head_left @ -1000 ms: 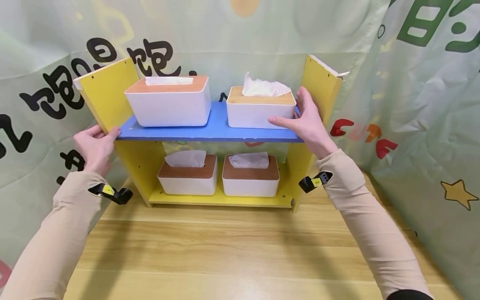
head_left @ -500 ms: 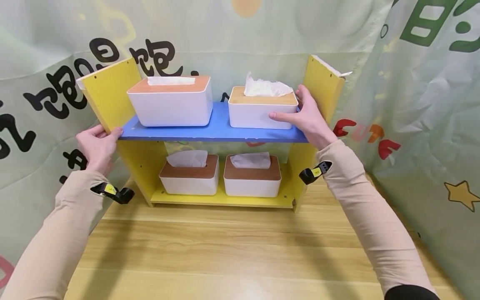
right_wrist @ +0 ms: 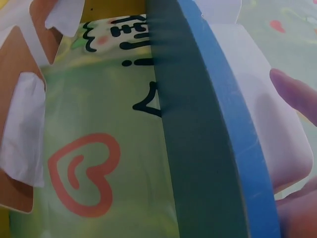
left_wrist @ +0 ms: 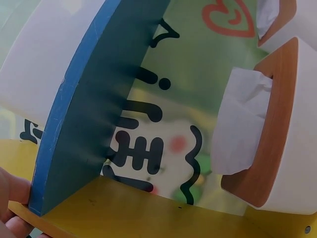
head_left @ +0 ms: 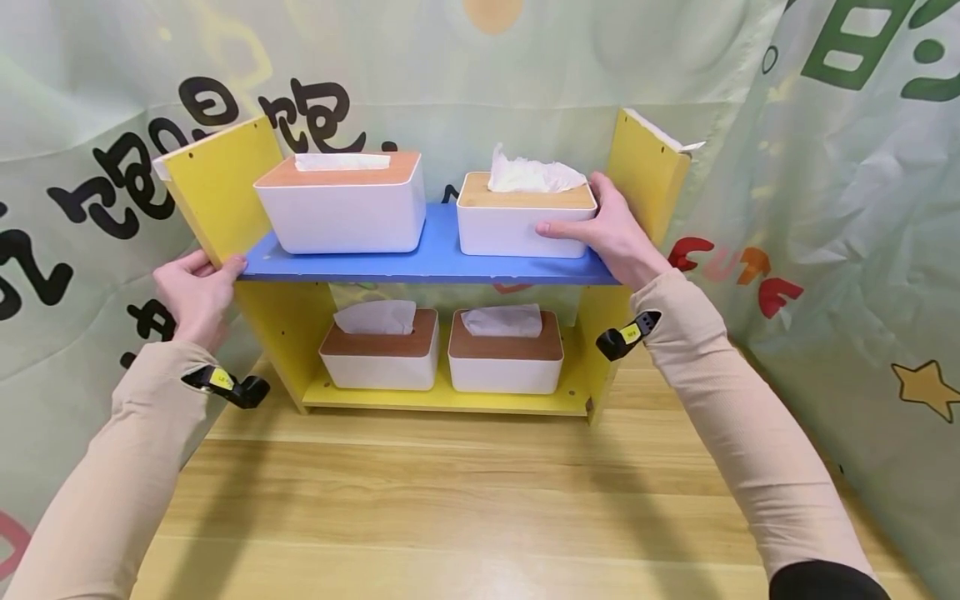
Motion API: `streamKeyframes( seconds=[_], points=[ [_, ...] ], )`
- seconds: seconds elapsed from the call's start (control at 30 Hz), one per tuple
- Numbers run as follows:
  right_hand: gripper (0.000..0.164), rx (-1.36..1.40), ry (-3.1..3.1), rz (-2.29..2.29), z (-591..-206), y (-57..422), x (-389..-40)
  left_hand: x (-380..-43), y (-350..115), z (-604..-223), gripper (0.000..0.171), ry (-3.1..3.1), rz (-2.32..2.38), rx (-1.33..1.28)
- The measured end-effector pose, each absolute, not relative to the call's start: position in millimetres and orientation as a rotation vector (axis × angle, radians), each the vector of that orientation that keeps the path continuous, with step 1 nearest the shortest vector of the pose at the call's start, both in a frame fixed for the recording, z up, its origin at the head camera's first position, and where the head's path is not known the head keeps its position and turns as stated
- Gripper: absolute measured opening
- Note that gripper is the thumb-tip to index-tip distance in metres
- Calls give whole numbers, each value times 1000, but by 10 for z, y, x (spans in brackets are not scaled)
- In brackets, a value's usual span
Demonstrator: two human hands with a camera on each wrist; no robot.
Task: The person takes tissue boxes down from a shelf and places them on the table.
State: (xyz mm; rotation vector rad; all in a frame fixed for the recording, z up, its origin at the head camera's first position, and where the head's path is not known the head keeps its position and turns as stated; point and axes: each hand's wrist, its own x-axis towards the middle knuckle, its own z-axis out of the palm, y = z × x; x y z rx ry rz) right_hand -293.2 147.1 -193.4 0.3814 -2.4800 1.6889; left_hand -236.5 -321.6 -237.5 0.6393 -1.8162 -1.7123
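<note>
My right hand (head_left: 618, 233) grips the right end of a white tissue box (head_left: 510, 231) with a light wooden lid. The thumb lies along its front and the fingers go behind its right corner. That box sits on the blue shelf (head_left: 435, 267), right of a larger white tissue box (head_left: 341, 217). My left hand (head_left: 197, 296) holds the front edge of the yellow left side panel (head_left: 225, 187), thumb at the blue shelf's left end. In the right wrist view the thumb (right_wrist: 292, 91) shows over the box's white front (right_wrist: 277, 124).
Two tissue boxes with brown lids, a left one (head_left: 382, 371) and a right one (head_left: 506, 373), stand on the yellow bottom board (head_left: 442, 403). The yellow right side panel (head_left: 648, 171) rises close beside my right hand. The rack stands on a wooden table (head_left: 450, 492) before a printed curtain (head_left: 480, 75).
My right hand has come in against the tissue box's right end, its thumb and fingers closing on it. The box has not visibly moved on the shelf. My left hand stays at the panel.
</note>
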Motion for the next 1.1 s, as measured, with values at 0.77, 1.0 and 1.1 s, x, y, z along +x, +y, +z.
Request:
streamKeyframes(
  seconds=[0.77, 1.0, 1.1],
  points=[
    [89, 353, -2380, 1785, -1945, 1409, -3036, -2369, -3206, -2371, 54, -1815, -1696, 628],
    [95, 376, -2347, 1838, -1956, 1409, -3065, -2363, -3210, -2372, 54, -1832, -1688, 629],
    [104, 372, -2346, 1868, -1955, 1411, -3068, -2363, -3212, -2373, 54, -1829, -1694, 636]
  ],
)
